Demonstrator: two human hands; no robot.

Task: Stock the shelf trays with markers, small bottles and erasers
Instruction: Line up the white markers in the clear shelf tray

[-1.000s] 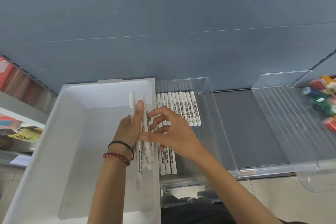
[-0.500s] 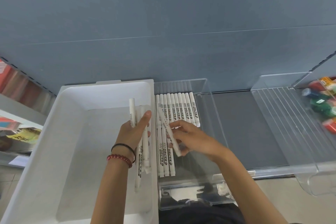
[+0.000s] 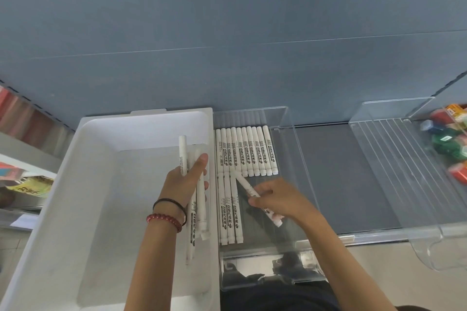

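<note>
In clear tray (image 3: 290,149), R hand (image 3: 278,199) pinches marker (image 3: 243,182) mid-barrel (L hand (image 3: 183,182) grips marker bunch (image 3: 201,209)).

Black Chinese characters are printed lengthwise on the barrels of the slim white plastic markers (image 3: 246,154) laid in rows in the clear acrylic tray (image 3: 288,118). The strokes can be seen, but no word can be read with certainty. The same black print is carried by the bundle of white markers (image 3: 194,225) gripped in the left hand (image 3: 185,182); a line of tiny capitals on one of them is too small to be read. The print on the single white marker (image 3: 243,182) pinched in the right hand (image 3: 275,197) is largely covered by the fingers (image 3: 260,200). A white label on a green bottle (image 3: 448,142) is blurred.
</note>
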